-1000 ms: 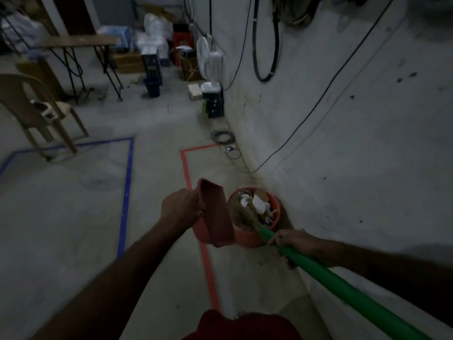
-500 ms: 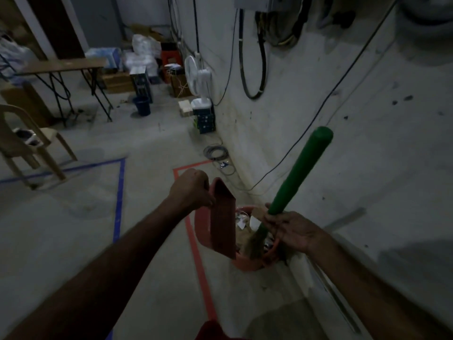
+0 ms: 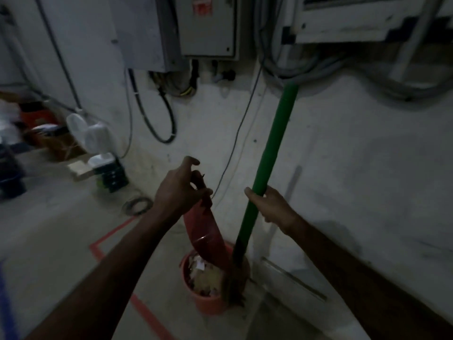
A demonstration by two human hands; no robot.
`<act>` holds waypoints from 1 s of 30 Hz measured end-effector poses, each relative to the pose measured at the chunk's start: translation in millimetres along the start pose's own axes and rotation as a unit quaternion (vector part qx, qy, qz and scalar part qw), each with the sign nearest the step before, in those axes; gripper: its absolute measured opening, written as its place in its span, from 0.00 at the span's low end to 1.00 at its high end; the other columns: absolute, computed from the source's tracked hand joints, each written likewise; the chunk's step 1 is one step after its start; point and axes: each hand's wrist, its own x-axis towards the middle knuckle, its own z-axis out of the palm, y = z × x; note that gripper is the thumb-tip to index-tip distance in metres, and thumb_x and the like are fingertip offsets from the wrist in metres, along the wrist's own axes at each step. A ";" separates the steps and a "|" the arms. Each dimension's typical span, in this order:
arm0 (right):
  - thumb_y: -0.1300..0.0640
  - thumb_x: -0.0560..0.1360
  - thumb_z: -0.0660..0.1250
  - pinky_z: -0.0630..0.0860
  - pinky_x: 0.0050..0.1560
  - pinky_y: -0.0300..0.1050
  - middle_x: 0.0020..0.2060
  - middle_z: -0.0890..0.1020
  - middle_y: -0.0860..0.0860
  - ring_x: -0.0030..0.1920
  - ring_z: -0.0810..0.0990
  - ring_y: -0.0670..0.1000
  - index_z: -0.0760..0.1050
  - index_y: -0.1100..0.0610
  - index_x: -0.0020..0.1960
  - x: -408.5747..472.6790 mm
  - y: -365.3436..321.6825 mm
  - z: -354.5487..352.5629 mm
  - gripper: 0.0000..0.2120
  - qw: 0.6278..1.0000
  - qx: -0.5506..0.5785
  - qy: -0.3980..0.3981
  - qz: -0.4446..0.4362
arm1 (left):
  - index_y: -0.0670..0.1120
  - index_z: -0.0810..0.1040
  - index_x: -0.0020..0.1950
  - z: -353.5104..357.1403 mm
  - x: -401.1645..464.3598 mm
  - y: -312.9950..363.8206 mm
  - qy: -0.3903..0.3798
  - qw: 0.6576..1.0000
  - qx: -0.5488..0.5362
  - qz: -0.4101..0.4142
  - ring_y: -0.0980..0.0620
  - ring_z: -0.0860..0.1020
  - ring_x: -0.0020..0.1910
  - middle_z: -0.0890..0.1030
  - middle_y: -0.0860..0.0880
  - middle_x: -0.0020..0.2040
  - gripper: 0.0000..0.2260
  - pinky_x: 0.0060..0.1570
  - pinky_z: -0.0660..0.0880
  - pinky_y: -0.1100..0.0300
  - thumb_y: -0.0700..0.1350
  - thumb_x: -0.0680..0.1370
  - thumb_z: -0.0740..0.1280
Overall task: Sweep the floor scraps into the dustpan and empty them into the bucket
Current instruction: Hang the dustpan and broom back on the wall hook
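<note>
Bucket (image 3: 208, 304) of paper scraps (image 3: 204, 278) — dustpan (image 3: 207, 236) tipped over it

Both bare forearms reach in from the bottom corners. The left hand (image 3: 180, 192), toward 11 o'clock of centre, curls its grip round something red, thumb raised. The right hand (image 3: 273, 207), toward 3 o'clock, wraps its fingers (image 3: 252, 193) round a green pole.

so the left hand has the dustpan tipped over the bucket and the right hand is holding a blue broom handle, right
Not quite: the broom handle is green, not blue, as the head view shows. The rest holds: the left hand has the dustpan tipped over the bucket, and the right hand holds the handle.
</note>
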 end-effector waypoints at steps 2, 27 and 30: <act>0.33 0.77 0.61 0.77 0.47 0.44 0.51 0.79 0.46 0.48 0.79 0.46 0.72 0.50 0.64 -16.7 -16.1 -4.1 0.25 0.996 -0.021 0.084 -0.036 | 0.49 0.70 0.65 -6.9 3.7 11.1 0.012 0.998 -0.042 0.046 0.60 0.79 0.37 0.78 0.62 0.39 0.29 0.39 0.77 0.57 0.52 0.69 0.79; 0.41 0.77 0.66 0.78 0.33 0.61 0.30 0.74 0.46 0.31 0.75 0.50 0.72 0.45 0.42 -296.0 -108.0 -274.4 0.10 0.725 0.053 0.636 -0.259 | 0.48 0.67 0.44 -17.6 -25.7 458.0 0.142 0.834 -0.284 0.451 0.56 0.70 0.30 0.71 0.53 0.33 0.12 0.29 0.64 0.57 0.52 0.84 0.61; 0.36 0.77 0.65 0.78 0.31 0.63 0.30 0.75 0.46 0.32 0.77 0.52 0.73 0.42 0.43 -333.7 -101.6 -314.4 0.11 0.702 0.042 0.657 -0.271 | 0.49 0.66 0.43 -7.9 -45.7 513.7 0.157 0.823 -0.304 0.454 0.56 0.69 0.29 0.69 0.54 0.32 0.14 0.28 0.65 0.58 0.54 0.84 0.60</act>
